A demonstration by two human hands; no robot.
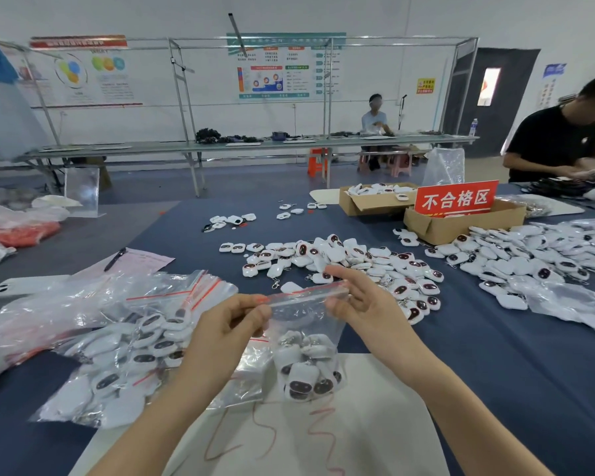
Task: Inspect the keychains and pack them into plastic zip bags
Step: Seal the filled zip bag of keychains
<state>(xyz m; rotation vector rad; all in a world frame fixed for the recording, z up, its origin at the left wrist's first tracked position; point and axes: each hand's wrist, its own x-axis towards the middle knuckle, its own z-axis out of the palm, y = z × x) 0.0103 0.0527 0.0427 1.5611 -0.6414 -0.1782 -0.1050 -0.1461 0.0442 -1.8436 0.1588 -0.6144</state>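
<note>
A clear plastic zip bag (306,324) with a red seal strip hangs between my hands above a white sheet (358,424). Several white keychains (306,376) with dark oval faces fill its bottom. My left hand (231,328) pinches the left end of the seal strip. My right hand (361,300) holds the right end with thumb and fingers, the fingers fairly straight. A large loose heap of keychains (351,266) lies on the blue cloth just beyond the bag. To my left lie filled zip bags (134,341) of keychains.
Two cardboard boxes (461,225) stand at the back right, one with a red sign. More keychains (529,262) spread at the right. A phone (21,285), pen (115,259) and pink paper lie at left. A person in black (557,142) works at the right.
</note>
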